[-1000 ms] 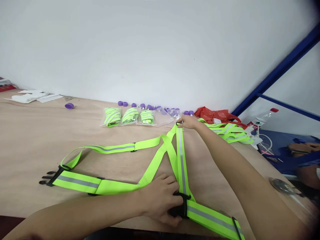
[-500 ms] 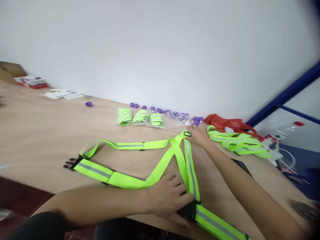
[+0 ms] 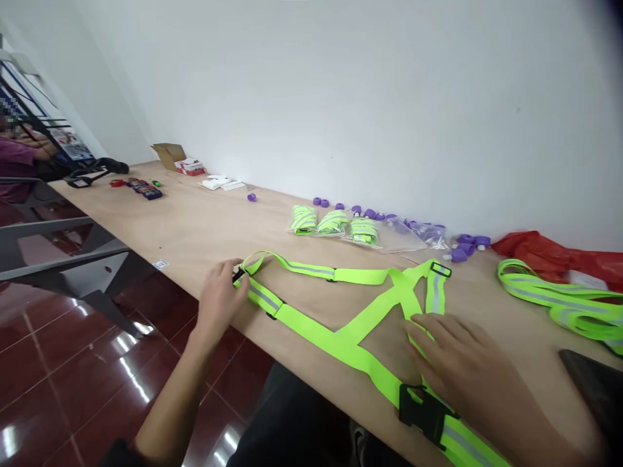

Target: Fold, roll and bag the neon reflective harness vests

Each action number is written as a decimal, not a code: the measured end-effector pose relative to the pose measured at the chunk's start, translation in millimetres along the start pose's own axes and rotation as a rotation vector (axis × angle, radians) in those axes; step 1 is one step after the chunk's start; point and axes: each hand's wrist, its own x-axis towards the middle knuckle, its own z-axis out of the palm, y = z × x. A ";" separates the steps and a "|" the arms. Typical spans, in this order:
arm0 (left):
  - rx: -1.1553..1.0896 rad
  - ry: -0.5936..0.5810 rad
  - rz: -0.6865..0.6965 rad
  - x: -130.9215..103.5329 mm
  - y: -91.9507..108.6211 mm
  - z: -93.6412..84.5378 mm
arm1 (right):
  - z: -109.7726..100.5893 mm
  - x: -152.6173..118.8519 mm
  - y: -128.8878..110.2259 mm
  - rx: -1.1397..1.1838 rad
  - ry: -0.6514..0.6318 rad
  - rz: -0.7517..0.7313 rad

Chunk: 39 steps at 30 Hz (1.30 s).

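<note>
1. Where the row begins, left hand [image 3: 219, 298]: thumb and fingers closed narrowly about a black end fitting [image 3: 238, 274], at the near edge of the table [image 3: 195, 220].
2. Harness [image 3: 311, 331], yellow-green webbing with grey stripes, one: spread on the table between the hands, its straps crossing toward the right. Judged light, soft and limp, not fragile; webbing likely to fold or twist if pulled from a single point.
3. Clear packets [image 3: 304, 220] of like webbing, three: in a row beyond the harness, near purple caps [image 3: 356, 211].
4. Large black buckle [image 3: 422, 415], one: on the harness, near the table edge. Looks rigid; with the end fitting, probably the surest place to take hold, the bare webbing being better pinched flat across its width.
5. Right hand [image 3: 457, 357], blurred: fingers over a harness strap, above the buckle; whether they pinch it, cannot tell.
6. Red plastic [image 3: 535, 250], crumpled: behind loose webbing [image 3: 535, 295], laid in loops.
</note>
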 end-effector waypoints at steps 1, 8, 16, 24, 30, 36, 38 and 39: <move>0.091 -0.026 -0.122 1.1 -15.8 -3.0 | 1.1 10.6 -11.7 0.023 0.003 -0.026; 0.067 -0.197 -0.264 19.7 -52.7 -1.9 | 23.9 77.6 -94.2 0.154 -0.005 -0.295; -0.212 -0.155 -0.200 36.3 -61.8 0.3 | 52.1 74.0 -118.6 0.276 0.045 -0.291; -0.437 0.058 0.124 35.8 23.8 -51.5 | 61.3 61.2 -125.4 0.323 0.095 -0.216; -0.344 -0.203 0.622 3.6 105.3 -61.4 | 37.8 59.5 -119.2 0.283 0.058 -0.266; 0.002 -0.478 1.113 -64.2 125.2 8.0 | -8.1 25.5 -108.1 0.309 0.109 -0.474; -0.029 -0.490 1.161 -77.9 120.6 26.1 | -13.3 9.7 -103.0 0.357 0.104 -0.457; -0.060 -0.498 1.179 -81.5 117.4 31.6 | -14.4 3.1 -99.3 0.386 0.080 -0.422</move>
